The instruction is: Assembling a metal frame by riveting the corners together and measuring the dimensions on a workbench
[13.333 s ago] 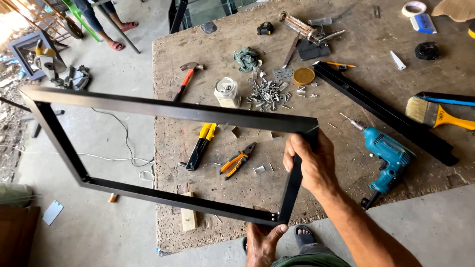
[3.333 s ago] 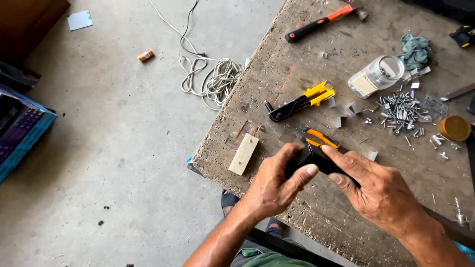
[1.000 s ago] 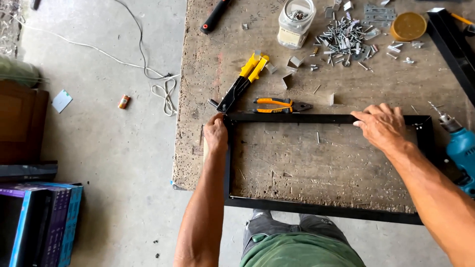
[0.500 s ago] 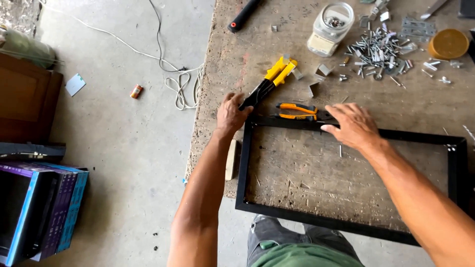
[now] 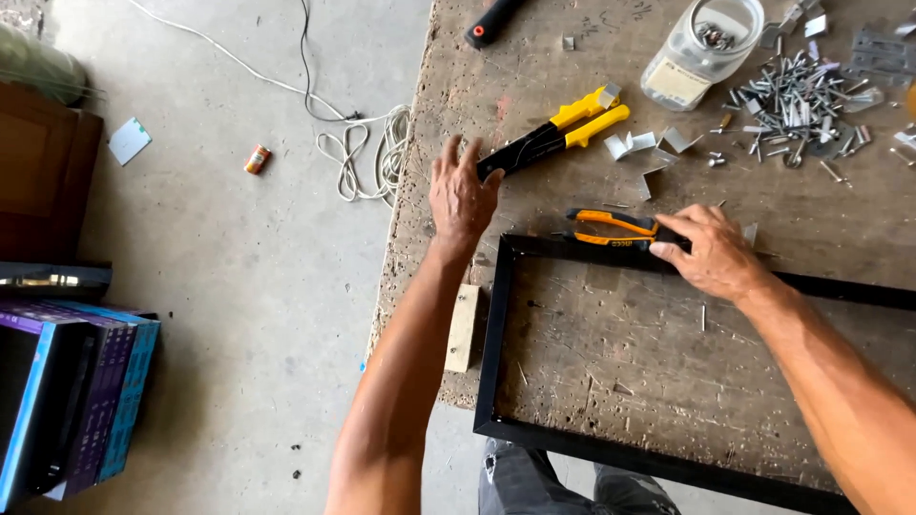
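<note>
Your left hand [image 5: 462,194] has moved up off the frame corner since half a second ago: it now lies flat on the workbench [image 5: 572,86], fingers spread wide, fingertips touching the black nose of the yellow-handled rivet tool [image 5: 553,136], holding nothing. Your right hand [image 5: 711,250] has slid along the top bar of the black metal frame [image 5: 489,334] and now rests there with fingers loosely curled, fingertips just beside the orange-handled pliers [image 5: 611,227] (touching them or only the bar, can't tell; no closed grip visible). The frame lies flat on the bench as before, near corner at the bench edge, top bar just below the pliers. A second ago both hands were on the frame's top corners; now only the right one is on it. The small wood block [image 5: 463,327] sits just left of the frame. Screw pile [image 5: 792,95] and plastic jar [image 5: 701,43] lie well apart at upper right. White cord [image 5: 358,157] lies on the floor.
</note>
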